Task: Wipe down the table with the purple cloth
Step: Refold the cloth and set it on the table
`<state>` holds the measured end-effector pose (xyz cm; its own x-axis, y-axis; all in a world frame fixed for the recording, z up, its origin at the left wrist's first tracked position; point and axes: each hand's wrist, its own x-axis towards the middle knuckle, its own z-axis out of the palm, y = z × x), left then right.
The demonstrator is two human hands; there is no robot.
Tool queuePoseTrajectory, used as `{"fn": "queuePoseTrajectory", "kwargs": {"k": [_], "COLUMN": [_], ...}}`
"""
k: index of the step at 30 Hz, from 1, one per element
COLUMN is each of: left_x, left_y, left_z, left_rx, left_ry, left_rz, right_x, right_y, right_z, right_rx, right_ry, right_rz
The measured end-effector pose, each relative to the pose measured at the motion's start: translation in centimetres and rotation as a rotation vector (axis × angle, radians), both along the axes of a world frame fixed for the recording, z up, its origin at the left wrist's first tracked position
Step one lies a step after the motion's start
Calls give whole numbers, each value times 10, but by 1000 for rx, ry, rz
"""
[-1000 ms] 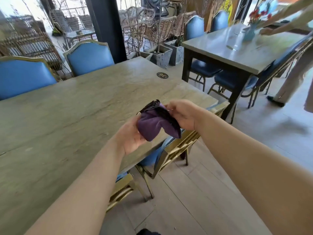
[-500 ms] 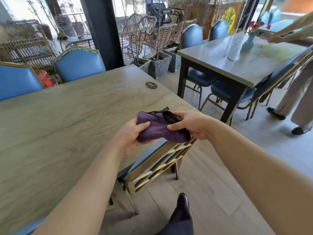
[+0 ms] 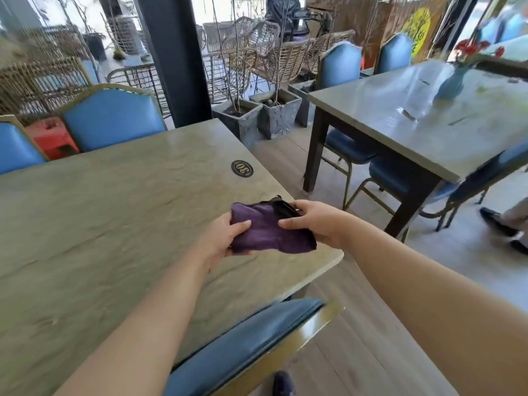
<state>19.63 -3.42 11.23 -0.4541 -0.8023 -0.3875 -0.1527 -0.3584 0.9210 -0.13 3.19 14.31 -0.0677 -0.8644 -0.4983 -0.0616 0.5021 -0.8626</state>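
A folded purple cloth (image 3: 268, 230) with a dark edge is held just above the near right corner of the long stone-look table (image 3: 100, 224). My left hand (image 3: 221, 238) grips its left end, thumb on top. My right hand (image 3: 315, 221) pinches its right end, thumb over the top and fingers underneath. Whether the cloth touches the tabletop I cannot tell.
A round black number disc (image 3: 242, 168) sits on the table beyond the cloth. A blue chair back (image 3: 245, 344) stands at the near edge below my arms; more blue chairs (image 3: 114, 118) line the far side. To the right is a second table (image 3: 414, 130) with a vase (image 3: 454, 84), and a person's shoes (image 3: 497, 224).
Both hands carried the cloth from past the table's edge to over its near right corner. The cloth now lies flatter and wider between them. The view has shifted toward the table.
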Motion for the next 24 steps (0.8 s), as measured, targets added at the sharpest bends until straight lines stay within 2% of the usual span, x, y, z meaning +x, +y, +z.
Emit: {"fn": "queuePoseTrajectory", "kwargs": {"k": [7,19,22,24], "left_x": [-29,-89,-104,-111], "left_y": [-27,-26,-20,-15], "left_z": [-33,-62,-74,-85], "left_rx": [12,89,81,22], "left_ry": [-90,-186,-279,-435], "left_rz": [96,233,293,286], "right_x": [-37,-95,-103,-107], "right_y": [-34,-86,-84,-81], "right_z": [-26,-92,-106,-118], "right_rx": [15,-128,-108,-103], "right_ry": [242,541,544,606], "right_rz": [248,268,264,334]}}
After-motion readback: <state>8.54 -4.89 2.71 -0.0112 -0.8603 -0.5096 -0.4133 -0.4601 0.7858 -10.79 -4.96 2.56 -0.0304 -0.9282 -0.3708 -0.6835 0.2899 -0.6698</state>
